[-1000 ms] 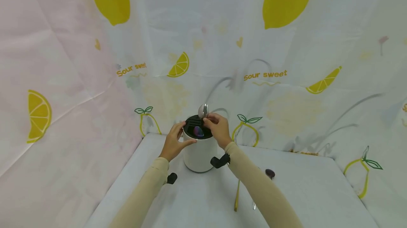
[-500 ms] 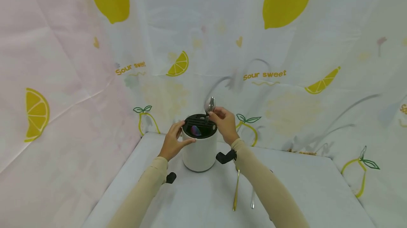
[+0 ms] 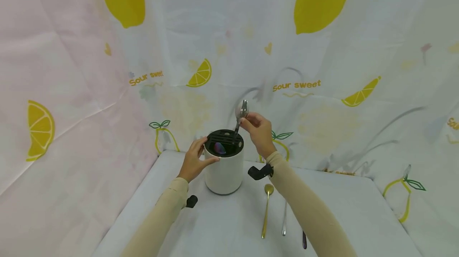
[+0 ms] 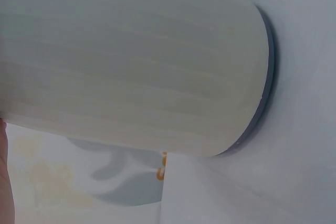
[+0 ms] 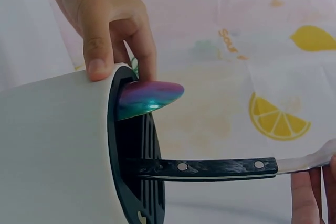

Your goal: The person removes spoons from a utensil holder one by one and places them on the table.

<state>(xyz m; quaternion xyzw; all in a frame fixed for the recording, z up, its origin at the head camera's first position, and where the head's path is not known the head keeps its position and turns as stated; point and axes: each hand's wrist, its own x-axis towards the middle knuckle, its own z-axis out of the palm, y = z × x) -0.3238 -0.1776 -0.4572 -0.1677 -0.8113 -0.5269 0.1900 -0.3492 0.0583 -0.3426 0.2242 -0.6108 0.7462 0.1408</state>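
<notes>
A white cylindrical utensil holder (image 3: 223,175) with a black slotted top (image 5: 152,129) stands upright on the table. My left hand (image 3: 193,163) steadies it at the rim, thumb on the near side and fingers round the left. My right hand (image 3: 259,132) pinches a spoon (image 3: 244,108) near its silver bowl, which points up. The spoon's black riveted handle (image 5: 210,169) runs down into the top, its lower end hidden inside. Beside it, a rainbow-coloured spoon bowl (image 5: 152,98) pokes out of the opening. In the left wrist view the holder's wall (image 4: 131,66) fills much of the frame.
A gold spoon (image 3: 266,209) lies on the white table (image 3: 215,229), right of the holder. Further right are a silver handle (image 3: 285,221) and a dark handle (image 3: 304,240), both partly under my right forearm. A lemon-print cloth (image 3: 215,101) hangs behind.
My right hand has risen and shifted right with the spoon, so more of its black handle shows above the holder. My left hand stays at the rim.
</notes>
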